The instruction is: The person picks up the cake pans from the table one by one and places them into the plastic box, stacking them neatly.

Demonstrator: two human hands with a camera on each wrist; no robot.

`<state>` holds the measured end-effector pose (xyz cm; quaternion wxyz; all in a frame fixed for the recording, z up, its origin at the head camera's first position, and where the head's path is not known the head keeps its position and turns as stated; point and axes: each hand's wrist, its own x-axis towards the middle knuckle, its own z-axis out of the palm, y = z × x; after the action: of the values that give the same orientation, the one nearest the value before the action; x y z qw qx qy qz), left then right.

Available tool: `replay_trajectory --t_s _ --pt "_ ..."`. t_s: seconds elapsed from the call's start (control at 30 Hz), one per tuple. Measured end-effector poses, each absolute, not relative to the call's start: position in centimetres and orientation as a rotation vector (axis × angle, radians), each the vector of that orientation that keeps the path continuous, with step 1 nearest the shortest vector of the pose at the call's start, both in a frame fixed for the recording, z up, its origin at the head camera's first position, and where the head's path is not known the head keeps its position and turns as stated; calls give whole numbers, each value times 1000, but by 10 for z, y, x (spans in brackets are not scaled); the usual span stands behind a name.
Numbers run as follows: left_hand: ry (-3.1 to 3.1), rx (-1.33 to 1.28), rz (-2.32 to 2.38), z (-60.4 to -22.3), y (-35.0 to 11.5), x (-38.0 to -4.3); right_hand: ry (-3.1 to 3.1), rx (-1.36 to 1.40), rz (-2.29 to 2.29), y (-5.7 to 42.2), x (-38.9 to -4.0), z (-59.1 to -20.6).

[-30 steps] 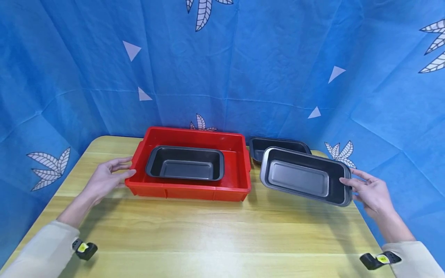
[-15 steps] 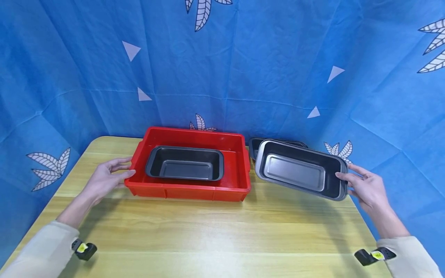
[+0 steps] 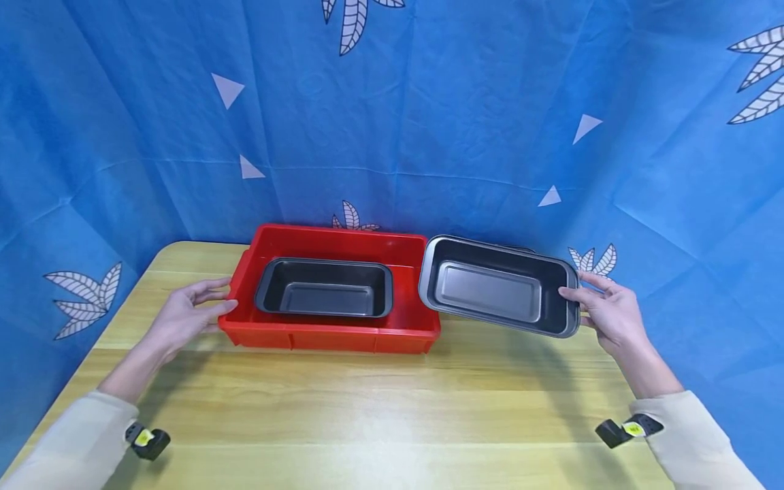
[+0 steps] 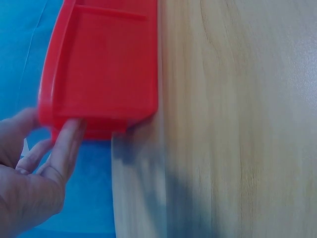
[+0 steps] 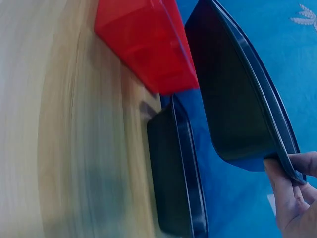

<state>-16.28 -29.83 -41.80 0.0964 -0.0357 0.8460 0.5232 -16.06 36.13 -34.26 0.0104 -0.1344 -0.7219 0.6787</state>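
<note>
My right hand (image 3: 615, 316) grips the right end of a dark loaf pan (image 3: 486, 292), with the thumb inside and fingers beneath the rim. This pan is raised and tilted, its left end overlapping the red bin's right edge in the head view. My left hand (image 3: 186, 316) holds the left end of the red bin (image 3: 333, 341), thumb at the rim and fingers by the end wall. Inside the bin lies a similar loaf pan (image 3: 324, 299). Another loaf pan (image 5: 171, 173) stands on the table right of the bin, mostly hidden behind the lifted one in the head view.
The bin stands toward the back of a light wooden table (image 3: 343, 408). A blue curtain (image 3: 392, 122) with leaf prints hangs behind the table and along both sides. Each wrist carries a small black camera (image 3: 625, 430).
My right hand has carried the lifted loaf pan left and slightly farther back, so it now overlaps the bin's edge and covers most of the pan behind. My left hand stays put.
</note>
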Motion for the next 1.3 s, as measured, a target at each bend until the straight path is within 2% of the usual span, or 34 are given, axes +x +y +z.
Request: replay_trajectory --t_s 0.23,1.3 --pt "2507 -103 1549 -418 -295 -164 -2256 -332 2159 341 -168 -340" --pt "2524 -104 1523 -419 -298 -166 -2380 -242 2072 238 -216 -339"
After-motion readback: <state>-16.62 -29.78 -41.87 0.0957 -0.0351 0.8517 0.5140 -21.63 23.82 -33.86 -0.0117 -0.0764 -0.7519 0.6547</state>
